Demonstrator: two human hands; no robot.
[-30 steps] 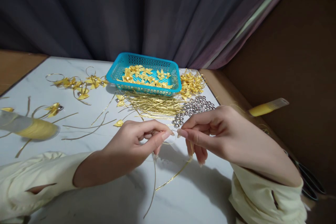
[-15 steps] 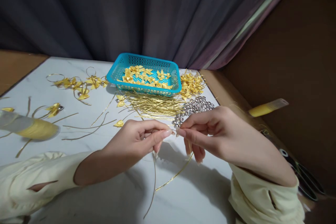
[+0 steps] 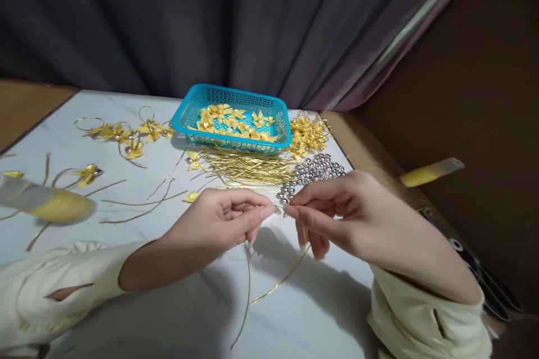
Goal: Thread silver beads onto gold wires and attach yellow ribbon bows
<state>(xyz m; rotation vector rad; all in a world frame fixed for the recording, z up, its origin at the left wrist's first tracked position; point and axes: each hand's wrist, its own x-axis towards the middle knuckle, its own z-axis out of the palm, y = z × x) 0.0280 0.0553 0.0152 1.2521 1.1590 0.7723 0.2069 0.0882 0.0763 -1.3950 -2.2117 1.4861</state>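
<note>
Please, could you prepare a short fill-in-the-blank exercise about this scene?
The pieces inside the basket are coloured ____.
The gold strands lie in ____ of this basket.
The silver beads lie nearer the right hand than the ____ one.

Missing words: yellow; front; left.

Dim overall; white tabletop (image 3: 278, 325) moderately lit, apparently from above. Broad soft shadows are cast nearer than the blue basket (image 3: 184, 105). Beyond it, the curtain (image 3: 202, 22) is sunk in gloom. Small glints are thrown by silver beads (image 3: 318, 168) to its right. Fine detail is softened; outer edges are stretched.
</note>
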